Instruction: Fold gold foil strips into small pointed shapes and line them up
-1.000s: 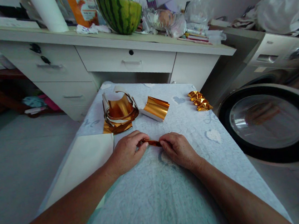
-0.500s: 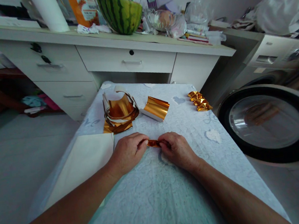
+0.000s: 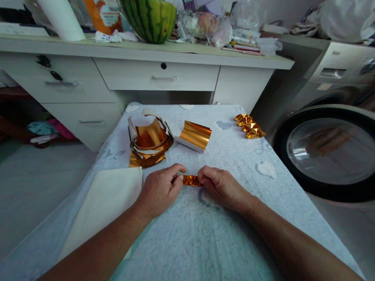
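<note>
A small piece of shiny gold foil paper point(image 3: 191, 180) is stretched between my two hands, low over the cloth. My left hand point(image 3: 162, 188) pinches its left end, with the index finger lifted a little. The right end is gripped in the closed fingers of my right hand point(image 3: 223, 186). Beyond them lies a curved stack of gold sheets point(image 3: 196, 135). To its left, a ring of gold and white strips point(image 3: 150, 138) rests on flat gold paper point(image 3: 152, 161). Several folded gold pieces point(image 3: 250, 126) sit in a row at the far right.
The patterned cloth point(image 3: 199, 247) covers the table. Cream paper point(image 3: 113, 198) lies near my left forearm. Behind is a white desk point(image 3: 167, 79) with a cut watermelon point(image 3: 149, 18), a white roll point(image 3: 61, 17) and bags. A washing machine point(image 3: 339, 73) with its round door point(image 3: 338, 152) open stands at the right.
My left index finger has lifted off the foil. My right fingers have curled more tightly around its end, and more of the foil's middle shows.
</note>
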Motion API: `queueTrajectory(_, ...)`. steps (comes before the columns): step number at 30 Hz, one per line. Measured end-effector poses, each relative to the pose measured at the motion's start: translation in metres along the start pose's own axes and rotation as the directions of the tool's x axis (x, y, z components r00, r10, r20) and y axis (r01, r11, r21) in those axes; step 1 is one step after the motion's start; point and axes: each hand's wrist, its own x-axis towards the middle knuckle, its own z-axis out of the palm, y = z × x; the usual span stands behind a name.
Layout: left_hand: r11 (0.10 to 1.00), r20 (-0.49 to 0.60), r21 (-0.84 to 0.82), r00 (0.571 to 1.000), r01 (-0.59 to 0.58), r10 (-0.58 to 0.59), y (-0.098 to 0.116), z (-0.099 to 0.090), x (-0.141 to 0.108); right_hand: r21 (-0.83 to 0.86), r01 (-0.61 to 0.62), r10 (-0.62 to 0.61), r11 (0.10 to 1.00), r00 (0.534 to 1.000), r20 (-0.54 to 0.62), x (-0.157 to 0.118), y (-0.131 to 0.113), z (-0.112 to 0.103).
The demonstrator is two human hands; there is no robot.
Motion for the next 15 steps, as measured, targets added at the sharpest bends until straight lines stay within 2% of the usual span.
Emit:
queueTrajectory(6,0.997,-0.011,-0.067,0.999,0.042,-0.043,0.000,-0.002,0.000,0.104,-0.013,0.003,0.995,0.995,0.095,-0.001,-0.004,-0.008)
queueTrajectory(11,0.985,-0.004,-0.143,0.996,0.092,-0.094,0.000,-0.004,0.000,0.219,-0.052,0.026,0.974,0.993,0.119,-0.003,0.000,-0.009)
queueTrajectory(13,0.973,0.010,-0.203,0.994,0.107,-0.107,-0.001,-0.003,-0.001,0.355,-0.099,0.055,0.930,0.990,0.132,-0.003,0.004,-0.009)
queueTrajectory(15,0.948,0.020,-0.298,0.994,0.113,-0.112,-0.002,-0.003,-0.001,0.526,-0.148,0.080,0.837,0.985,0.150,-0.003,0.008,-0.010)
